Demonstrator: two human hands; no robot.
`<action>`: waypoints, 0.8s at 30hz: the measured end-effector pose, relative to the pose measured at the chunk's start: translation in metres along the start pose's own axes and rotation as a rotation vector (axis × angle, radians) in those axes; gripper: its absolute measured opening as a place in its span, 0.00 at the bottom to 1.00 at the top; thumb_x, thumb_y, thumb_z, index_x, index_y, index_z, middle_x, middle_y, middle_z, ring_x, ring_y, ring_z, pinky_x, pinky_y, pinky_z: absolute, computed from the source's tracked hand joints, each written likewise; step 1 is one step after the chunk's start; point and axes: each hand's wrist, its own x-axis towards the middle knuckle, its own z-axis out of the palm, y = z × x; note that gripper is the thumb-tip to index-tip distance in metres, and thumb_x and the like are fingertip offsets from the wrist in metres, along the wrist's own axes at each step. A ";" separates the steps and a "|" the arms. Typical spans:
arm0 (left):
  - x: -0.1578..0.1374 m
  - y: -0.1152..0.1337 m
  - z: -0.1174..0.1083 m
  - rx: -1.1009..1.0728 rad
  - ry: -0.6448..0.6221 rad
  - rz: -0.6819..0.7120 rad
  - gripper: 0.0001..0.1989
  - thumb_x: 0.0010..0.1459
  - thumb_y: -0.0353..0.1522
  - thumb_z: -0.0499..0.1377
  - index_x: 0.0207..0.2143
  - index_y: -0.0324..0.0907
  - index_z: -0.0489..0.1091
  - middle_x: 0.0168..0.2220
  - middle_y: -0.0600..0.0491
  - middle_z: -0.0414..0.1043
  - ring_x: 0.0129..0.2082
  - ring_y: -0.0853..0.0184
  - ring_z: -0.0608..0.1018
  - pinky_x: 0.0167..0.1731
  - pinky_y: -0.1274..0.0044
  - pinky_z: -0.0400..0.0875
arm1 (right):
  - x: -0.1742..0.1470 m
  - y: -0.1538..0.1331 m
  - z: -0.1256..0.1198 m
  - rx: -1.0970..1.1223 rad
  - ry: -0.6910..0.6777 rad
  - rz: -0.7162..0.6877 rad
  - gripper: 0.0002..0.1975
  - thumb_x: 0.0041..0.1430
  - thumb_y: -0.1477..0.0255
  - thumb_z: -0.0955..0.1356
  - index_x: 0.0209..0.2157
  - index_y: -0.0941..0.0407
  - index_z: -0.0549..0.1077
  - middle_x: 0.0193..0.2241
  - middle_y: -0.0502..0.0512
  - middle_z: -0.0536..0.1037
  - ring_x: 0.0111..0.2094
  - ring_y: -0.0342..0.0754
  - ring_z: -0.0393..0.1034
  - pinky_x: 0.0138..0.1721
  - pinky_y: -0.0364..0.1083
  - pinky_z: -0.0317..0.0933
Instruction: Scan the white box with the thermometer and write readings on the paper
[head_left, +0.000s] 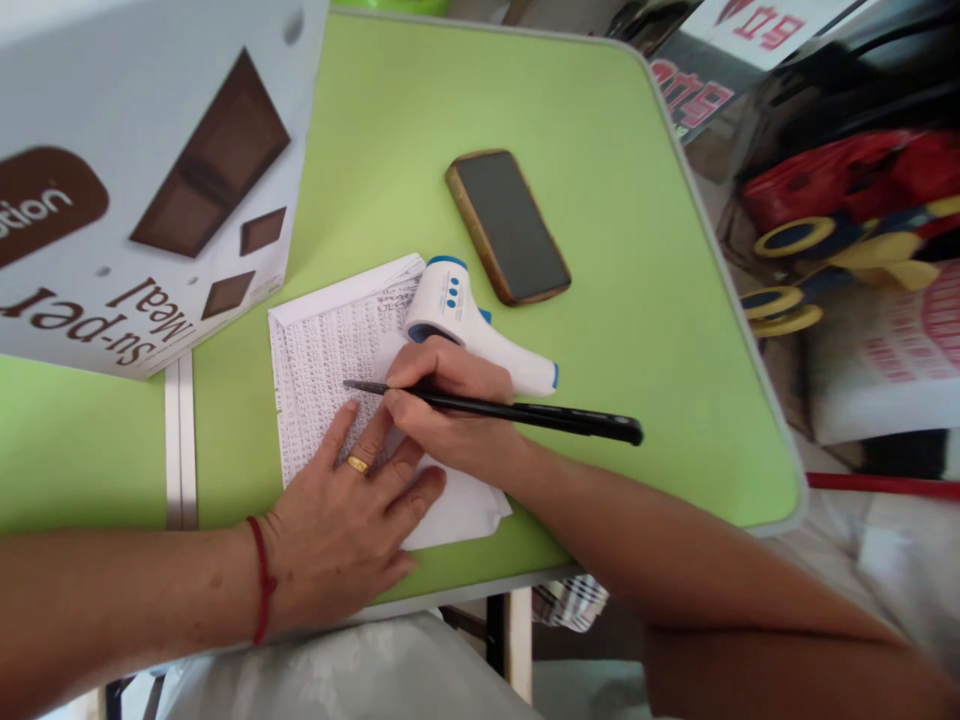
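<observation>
A sheet of paper (315, 375) filled with rows of small handwriting lies on the green table. My left hand (352, 510), with a gold ring on one finger and a red string bracelet at the wrist, rests on its lower part with the fingers spread. Pinched in my right hand (457, 410) is a black pen (540, 412), its tip over the written rows; I cannot tell whether it touches the paper. A white and blue infrared thermometer (442, 300) lies on the sheet's upper right, just beyond my right hand and partly covered by it.
A phone in a brown case (514, 225) lies face up behind the thermometer. At the left stands a large white box (97, 110) printed with chocolate pieces. Past the right edge of the green table (637, 250) are yellow-handled scissors (795, 240), a red bag (847, 175) and a white sack (892, 350).
</observation>
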 end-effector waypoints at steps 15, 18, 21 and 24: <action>-0.001 0.000 0.000 -0.013 0.019 0.000 0.31 0.59 0.46 0.59 0.60 0.38 0.63 0.61 0.43 0.62 0.62 0.44 0.62 0.62 0.52 0.49 | -0.002 -0.002 0.002 0.026 -0.093 -0.004 0.05 0.48 0.79 0.66 0.24 0.54 0.68 0.19 0.45 0.71 0.22 0.39 0.65 0.25 0.40 0.61; -0.001 0.000 0.000 -0.007 0.023 -0.002 0.32 0.59 0.47 0.59 0.60 0.38 0.63 0.61 0.42 0.61 0.62 0.44 0.61 0.62 0.52 0.49 | -0.002 -0.001 0.001 0.018 -0.109 -0.013 0.05 0.49 0.79 0.66 0.24 0.54 0.69 0.20 0.45 0.72 0.22 0.39 0.65 0.25 0.40 0.62; 0.000 0.000 0.000 -0.003 0.005 -0.002 0.32 0.59 0.47 0.59 0.60 0.38 0.63 0.62 0.42 0.61 0.62 0.44 0.62 0.62 0.52 0.49 | -0.002 -0.001 0.001 -0.005 -0.118 -0.026 0.05 0.49 0.79 0.66 0.25 0.54 0.69 0.19 0.44 0.71 0.22 0.40 0.65 0.24 0.41 0.62; 0.000 0.000 0.000 -0.002 0.005 0.003 0.32 0.59 0.47 0.59 0.60 0.38 0.63 0.62 0.42 0.60 0.62 0.44 0.62 0.61 0.52 0.49 | -0.002 -0.002 0.000 -0.019 -0.108 -0.019 0.05 0.48 0.78 0.66 0.24 0.54 0.68 0.19 0.45 0.71 0.21 0.40 0.65 0.24 0.41 0.61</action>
